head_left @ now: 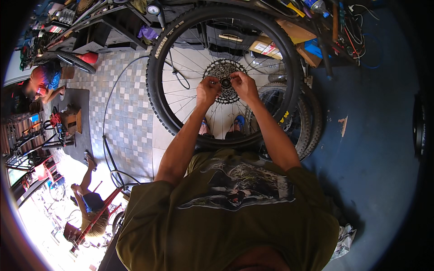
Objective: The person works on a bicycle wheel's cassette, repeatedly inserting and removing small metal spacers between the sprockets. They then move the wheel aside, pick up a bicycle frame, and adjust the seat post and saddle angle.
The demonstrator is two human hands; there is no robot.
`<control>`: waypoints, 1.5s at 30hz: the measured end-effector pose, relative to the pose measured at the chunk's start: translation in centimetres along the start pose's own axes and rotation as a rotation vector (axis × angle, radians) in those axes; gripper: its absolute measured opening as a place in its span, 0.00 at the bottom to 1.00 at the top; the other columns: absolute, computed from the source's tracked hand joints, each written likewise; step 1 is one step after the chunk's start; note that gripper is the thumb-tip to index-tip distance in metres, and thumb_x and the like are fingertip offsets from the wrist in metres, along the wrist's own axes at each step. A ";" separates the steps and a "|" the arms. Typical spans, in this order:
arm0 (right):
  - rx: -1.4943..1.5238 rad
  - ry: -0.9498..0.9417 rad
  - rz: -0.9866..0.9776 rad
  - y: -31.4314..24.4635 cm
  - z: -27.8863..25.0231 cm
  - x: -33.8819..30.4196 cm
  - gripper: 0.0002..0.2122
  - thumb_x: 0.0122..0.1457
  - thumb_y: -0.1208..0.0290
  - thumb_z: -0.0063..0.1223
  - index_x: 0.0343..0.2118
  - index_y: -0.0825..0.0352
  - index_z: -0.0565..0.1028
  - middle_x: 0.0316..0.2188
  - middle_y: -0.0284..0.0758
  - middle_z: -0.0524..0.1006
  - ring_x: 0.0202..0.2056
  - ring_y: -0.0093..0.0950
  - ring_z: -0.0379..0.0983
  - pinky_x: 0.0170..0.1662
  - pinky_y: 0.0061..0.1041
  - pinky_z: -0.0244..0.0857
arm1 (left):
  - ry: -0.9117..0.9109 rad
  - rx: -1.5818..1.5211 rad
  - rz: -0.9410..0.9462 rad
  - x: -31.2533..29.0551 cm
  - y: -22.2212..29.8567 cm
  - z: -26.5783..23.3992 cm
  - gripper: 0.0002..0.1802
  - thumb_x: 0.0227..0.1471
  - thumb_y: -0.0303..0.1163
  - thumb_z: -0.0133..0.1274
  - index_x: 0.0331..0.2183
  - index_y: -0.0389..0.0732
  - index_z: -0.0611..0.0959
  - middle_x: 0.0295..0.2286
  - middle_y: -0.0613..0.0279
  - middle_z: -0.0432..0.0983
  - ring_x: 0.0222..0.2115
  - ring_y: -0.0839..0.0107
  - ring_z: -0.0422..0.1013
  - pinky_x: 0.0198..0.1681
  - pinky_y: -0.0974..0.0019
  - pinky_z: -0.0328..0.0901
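Note:
A bicycle wheel with a knobby black tyre faces up in front of me, its near rim close to my shirt. At its centre sits a cassette of toothed sprockets around a dark hub end. On the left of the hub, my left hand is closed, its fingertips pinched together over the sprockets. From the other side my right hand reaches in, thumb and fingers also pinched by the hub. Whatever lies between the fingertips of either hand is too small to make out.
More knobby tyres lie under the wheel's right side. A cluttered workbench runs along the far side, with a cardboard box. A black hose snakes over the tiled floor. Two people are at the left, near bicycles.

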State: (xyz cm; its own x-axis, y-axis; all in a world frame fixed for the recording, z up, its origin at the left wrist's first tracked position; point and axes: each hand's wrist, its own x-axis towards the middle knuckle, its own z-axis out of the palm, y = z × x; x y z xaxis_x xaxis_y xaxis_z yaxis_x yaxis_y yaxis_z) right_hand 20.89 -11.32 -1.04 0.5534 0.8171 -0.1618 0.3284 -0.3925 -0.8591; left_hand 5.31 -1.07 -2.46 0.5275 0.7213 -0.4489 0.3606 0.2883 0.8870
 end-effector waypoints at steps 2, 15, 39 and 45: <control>-0.061 0.025 -0.075 0.0 0.0 0.1 0.09 0.59 0.74 0.60 0.42 0.67 0.80 0.30 0.35 0.81 0.30 0.26 0.78 0.37 0.27 0.72 | 0.007 0.079 0.031 0.2 -0.1 -0.1 0.11 0.54 0.26 0.61 0.39 0.31 0.81 0.23 0.57 0.81 0.20 0.74 0.76 0.21 0.69 0.70; -0.159 0.093 -0.100 0.1 0.5 -0.5 0.10 0.58 0.72 0.61 0.44 0.64 0.79 0.28 0.34 0.79 0.28 0.29 0.76 0.34 0.29 0.70 | 0.064 0.186 0.022 1.0 -0.1 0.1 0.11 0.52 0.28 0.63 0.32 0.32 0.80 0.21 0.56 0.81 0.17 0.72 0.76 0.20 0.67 0.70; 0.307 -0.201 1.033 6.7 -12.9 -35.9 0.19 0.66 0.49 0.55 0.34 0.63 0.74 0.25 0.24 0.70 0.26 0.17 0.68 0.31 0.25 0.68 | -1.160 0.509 0.115 -15.5 1.0 -2.5 0.09 0.54 0.30 0.60 0.39 0.41 0.87 0.30 0.62 0.84 0.31 0.71 0.78 0.35 0.65 0.71; 0.770 0.035 1.363 5.7 -7.0 -51.6 0.19 0.65 0.46 0.54 0.42 0.60 0.76 0.28 0.22 0.73 0.27 0.14 0.68 0.29 0.18 0.64 | -1.296 0.605 0.175 -15.3 0.9 -1.1 0.12 0.57 0.36 0.58 0.40 0.40 0.87 0.31 0.57 0.83 0.34 0.65 0.79 0.38 0.61 0.71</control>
State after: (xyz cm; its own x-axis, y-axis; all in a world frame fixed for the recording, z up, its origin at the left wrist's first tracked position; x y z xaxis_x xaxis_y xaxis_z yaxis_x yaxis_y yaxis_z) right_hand -0.37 -58.68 5.79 0.1167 0.0250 -0.9929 -0.8652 -0.4883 -0.1140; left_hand -3.28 -11.21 5.33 0.7942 -0.4460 -0.4127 0.3105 -0.2859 0.9066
